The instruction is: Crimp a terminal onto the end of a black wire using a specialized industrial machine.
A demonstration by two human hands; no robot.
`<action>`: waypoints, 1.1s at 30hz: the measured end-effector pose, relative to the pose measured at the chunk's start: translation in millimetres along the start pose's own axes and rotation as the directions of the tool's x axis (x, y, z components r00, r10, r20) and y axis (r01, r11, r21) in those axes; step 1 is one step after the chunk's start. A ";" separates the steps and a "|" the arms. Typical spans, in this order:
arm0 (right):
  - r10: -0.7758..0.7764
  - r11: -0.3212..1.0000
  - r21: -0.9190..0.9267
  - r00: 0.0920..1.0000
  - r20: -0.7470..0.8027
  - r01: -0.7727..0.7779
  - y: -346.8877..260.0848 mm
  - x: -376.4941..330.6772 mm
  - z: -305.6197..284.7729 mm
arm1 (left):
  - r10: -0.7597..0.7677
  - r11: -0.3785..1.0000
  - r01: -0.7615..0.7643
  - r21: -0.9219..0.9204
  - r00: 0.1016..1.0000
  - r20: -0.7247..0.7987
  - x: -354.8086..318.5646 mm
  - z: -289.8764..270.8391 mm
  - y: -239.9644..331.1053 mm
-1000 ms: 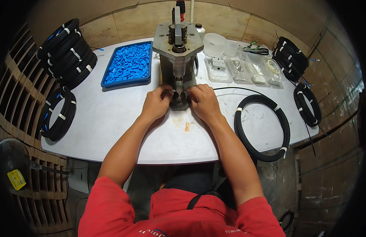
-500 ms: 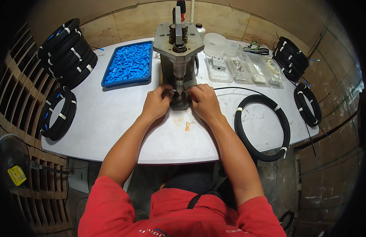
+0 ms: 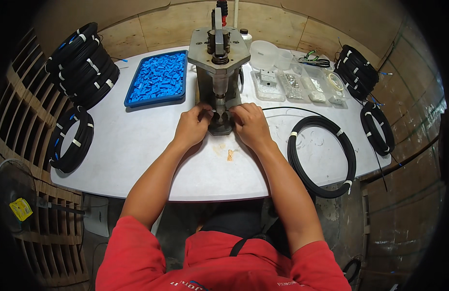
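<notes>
A metal bench press (image 3: 219,72) stands in the middle of the table, its ram reaching down to a small base block. At the left of that block is my left hand (image 3: 193,127), thumb and fingertips pinched together; what they hold is too small to make out. My right hand (image 3: 252,125) is closed at the block's right side. A black cable (image 3: 297,110) comes out from behind its knuckles and runs to a large black cable coil (image 3: 349,150) at the right. The cable's end between my hands cannot be made out.
A blue tray (image 3: 128,101) of small blue plastic pieces lies left of the press. Tied cable coils (image 3: 88,68) are stacked far left, more coils (image 3: 355,72) far right. Clear boxes of small parts (image 3: 292,87) stand back right. An orange scrap (image 3: 229,155) lies near the front.
My hands, the press and the cable look unchanged. Only the fan at the lower left has shifted slightly in view.
</notes>
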State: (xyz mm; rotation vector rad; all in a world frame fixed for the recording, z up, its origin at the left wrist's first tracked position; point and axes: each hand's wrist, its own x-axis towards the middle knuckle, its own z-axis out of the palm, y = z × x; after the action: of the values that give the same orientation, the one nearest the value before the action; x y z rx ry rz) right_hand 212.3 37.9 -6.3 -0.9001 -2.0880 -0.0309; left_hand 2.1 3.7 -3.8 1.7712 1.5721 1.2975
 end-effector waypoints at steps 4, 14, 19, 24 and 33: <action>0.004 1.000 0.002 1.000 0.010 -0.004 0.5 0.2 0.3 | 0.013 1.000 -0.013 0.003 1.000 -0.009 0.2 1.1 -2.9; 0.008 1.000 0.003 1.000 0.022 -0.008 -1.3 0.6 -2.5 | -0.003 1.000 0.003 0.003 1.000 -0.001 0.0 0.8 -2.0; 0.007 1.000 0.000 1.000 0.024 -0.007 -0.1 0.1 -2.4 | -0.009 1.000 0.008 0.005 1.000 0.010 0.0 0.7 0.9; 0.002 1.000 0.004 1.000 0.018 -0.002 -0.7 0.1 -2.4 | 0.005 1.000 -0.005 -0.010 1.000 0.000 -1.0 0.2 2.9; 0.014 1.000 -0.003 0.999 0.029 -0.014 0.2 0.1 -0.7 | -0.006 1.000 0.006 0.003 1.000 -0.004 -0.8 0.7 4.0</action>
State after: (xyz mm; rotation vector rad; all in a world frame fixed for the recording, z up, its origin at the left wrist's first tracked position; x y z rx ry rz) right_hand 212.9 37.9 -5.8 -0.9218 -2.1087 -0.0132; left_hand 4.9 2.1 -1.2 1.7650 1.5813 1.2971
